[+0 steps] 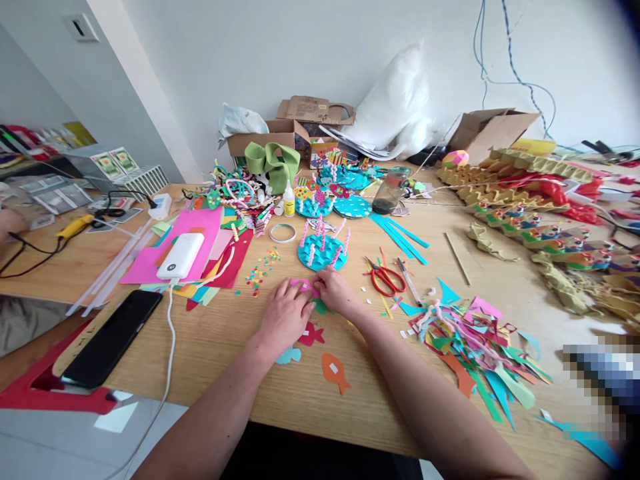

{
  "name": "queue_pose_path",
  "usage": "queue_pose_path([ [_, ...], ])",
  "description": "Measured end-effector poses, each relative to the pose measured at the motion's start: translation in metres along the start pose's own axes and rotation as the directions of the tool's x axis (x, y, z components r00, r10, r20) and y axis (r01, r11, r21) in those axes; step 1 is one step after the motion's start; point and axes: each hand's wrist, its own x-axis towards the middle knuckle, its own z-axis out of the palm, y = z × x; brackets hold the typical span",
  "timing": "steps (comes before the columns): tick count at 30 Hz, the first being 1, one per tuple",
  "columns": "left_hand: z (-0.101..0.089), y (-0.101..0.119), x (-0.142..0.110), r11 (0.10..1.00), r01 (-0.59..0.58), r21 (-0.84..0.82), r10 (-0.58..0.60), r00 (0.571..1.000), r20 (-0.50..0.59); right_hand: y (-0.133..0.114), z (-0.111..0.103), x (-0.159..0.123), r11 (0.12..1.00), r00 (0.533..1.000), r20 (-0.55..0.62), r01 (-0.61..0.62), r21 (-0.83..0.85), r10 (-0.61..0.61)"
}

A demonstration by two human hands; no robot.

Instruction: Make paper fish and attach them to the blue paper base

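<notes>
A pink paper cut-out point(303, 286) with a small white square on it lies between my hands. My left hand point(286, 313) rests nearly flat on the table, fingers stretched out and touching the cut-out's near edge. My right hand point(336, 292) has its fingers pinched at the cut-out's right end; the tips are partly hidden. A green paper piece point(321, 307) shows beneath them. Closer to me lie a red paper fish point(313, 333), a light blue paper fish point(289, 356) and an orange paper fish point(333, 371) with a white square. Just beyond stands a blue disc point(311, 259) with twisted pink stems.
Red-handled scissors point(385, 280) and a craft knife point(409, 281) lie right of the disc. Paper scraps point(480, 340) heap at the right. A tape roll point(283, 232), glue bottle point(289, 200), confetti dots point(259, 275), white power bank point(182, 255) and black phone point(113, 339) are leftward.
</notes>
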Motion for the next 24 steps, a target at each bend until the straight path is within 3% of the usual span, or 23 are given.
queue_pose_path([
  [24, 0.0003, -0.0002, 0.0002, 1.000, -0.004, -0.009, 0.004, 1.000, 0.013, 0.0015, 0.0029, 0.0009, 1.000, 1.000, -0.009, 0.012, 0.008, -0.012],
])
